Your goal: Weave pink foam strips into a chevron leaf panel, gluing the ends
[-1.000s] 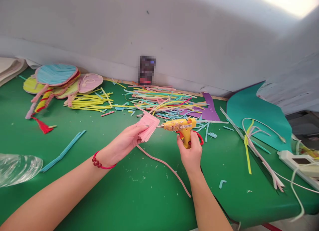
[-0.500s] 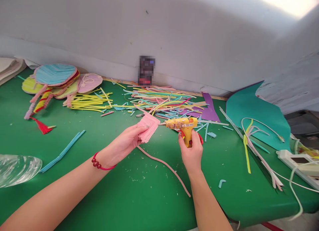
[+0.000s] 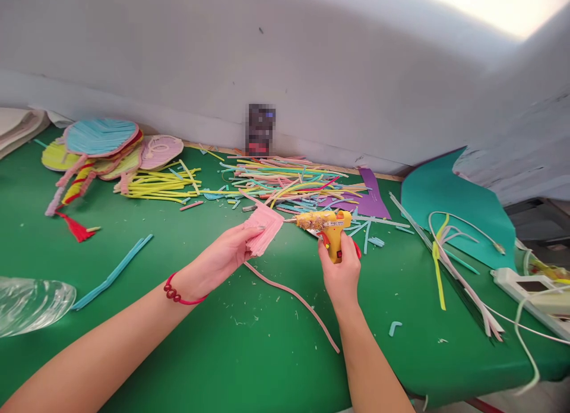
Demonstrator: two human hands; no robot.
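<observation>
My left hand [image 3: 222, 259] pinches a small pink piece [image 3: 264, 226] made of glued foam strips, lifted just above the green table [image 3: 214, 341]. A long pink strip [image 3: 294, 297] trails from it across the table toward me. My right hand [image 3: 341, 275] is wrapped round the handle of a yellow hot glue gun [image 3: 325, 224]. The gun's nozzle points left and sits close to the right edge of the pink piece.
Loose yellow, blue and pink foam strips [image 3: 285, 184] litter the far middle. Finished fan shapes [image 3: 102, 142] lie stacked at far left. A teal sheet [image 3: 449, 205] and a white power strip [image 3: 529, 288] are at right, and clear plastic [image 3: 31, 303] at left.
The glue gun and my right hand have shifted slightly left and down. The left hand keeps the pink piece where it was.
</observation>
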